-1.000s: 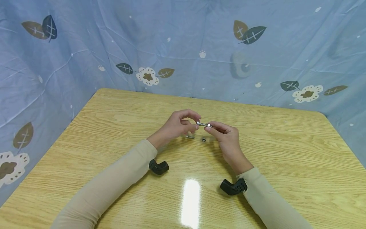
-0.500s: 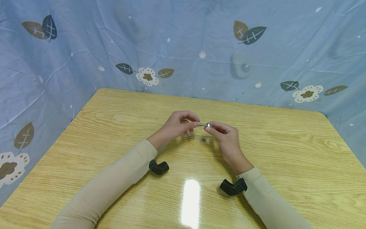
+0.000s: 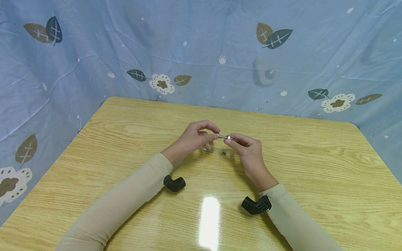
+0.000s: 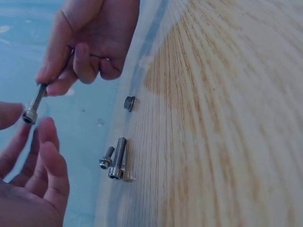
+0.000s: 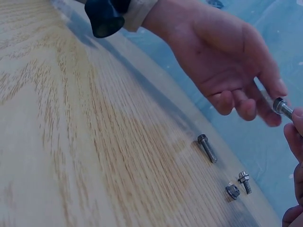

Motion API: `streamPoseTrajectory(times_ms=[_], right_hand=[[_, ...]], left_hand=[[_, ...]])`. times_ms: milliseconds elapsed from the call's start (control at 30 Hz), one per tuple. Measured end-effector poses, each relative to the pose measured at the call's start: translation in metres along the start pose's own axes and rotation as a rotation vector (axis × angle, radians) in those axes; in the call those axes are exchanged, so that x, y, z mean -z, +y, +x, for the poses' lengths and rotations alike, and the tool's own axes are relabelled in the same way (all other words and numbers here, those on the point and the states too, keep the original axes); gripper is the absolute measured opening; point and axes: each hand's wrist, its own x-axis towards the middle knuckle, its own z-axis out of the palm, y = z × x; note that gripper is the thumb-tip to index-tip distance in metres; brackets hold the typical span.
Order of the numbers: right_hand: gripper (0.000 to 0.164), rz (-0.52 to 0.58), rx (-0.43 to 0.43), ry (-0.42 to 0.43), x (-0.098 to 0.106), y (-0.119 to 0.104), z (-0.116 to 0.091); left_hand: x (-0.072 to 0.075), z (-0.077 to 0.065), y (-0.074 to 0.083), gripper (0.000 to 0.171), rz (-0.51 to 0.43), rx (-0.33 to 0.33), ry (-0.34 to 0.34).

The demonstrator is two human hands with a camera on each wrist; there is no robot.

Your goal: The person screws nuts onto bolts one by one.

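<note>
In the head view a silver socket-head bolt (image 3: 223, 136) is held level above the table between both hands. My left hand (image 3: 194, 139) has thumb and index finger at its head; the other fingers are bent loosely. At the threaded end my right hand (image 3: 249, 150) pinches a bright nut (image 3: 229, 138) on the shank, partly covered by the fingertips. Beneath them on the table lie another socket-head bolt (image 5: 207, 148), a smaller bolt (image 5: 245, 182) and a flange nut (image 5: 232, 191). The left wrist view shows the held bolt's hex socket facing the left hand.
The wooden table (image 3: 132, 195) reaches back to a blue patterned curtain (image 3: 201, 52). A black curved mount sits on the left wrist (image 3: 174, 183) and another on the right wrist (image 3: 255, 205), both close above the tabletop.
A second ago the left fingers were apart around the bolt head; they have since closed in and stay there, shifting slightly. The right hand and the loose hardware stay in place.
</note>
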Motion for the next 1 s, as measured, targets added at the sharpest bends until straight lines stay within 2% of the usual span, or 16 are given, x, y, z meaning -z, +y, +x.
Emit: streamPoseTrajectory(times_ms=[200,467,600,767,1000], right_hand=[[0.033,0.003,0.002,0.005,-0.0004,0.001,-0.0004],[0.034,-0.017,-0.001,-0.002,0.0004,0.001,-0.0003],[0.037,-0.016,0.003,-0.006,0.0007,0.0009,-0.0001],[0.042,-0.021,0.0,-0.007,0.0009,0.0013,0.0001],[0.029,0.004,-0.009,0.013,0.0006,0.0031,0.0007]], left_hand=[[-0.0013,0.0026,-0.0015,0.03,0.0,0.055,0.012],[-0.0011,0.0025,-0.0016,0.026,0.005,0.014,0.015],[-0.0011,0.0012,-0.001,0.019,-0.014,-0.003,0.017],[-0.0006,0.0001,-0.0005,0.015,-0.035,-0.024,-0.006],[-0.0028,0.002,-0.002,0.018,-0.022,-0.002,-0.004]])
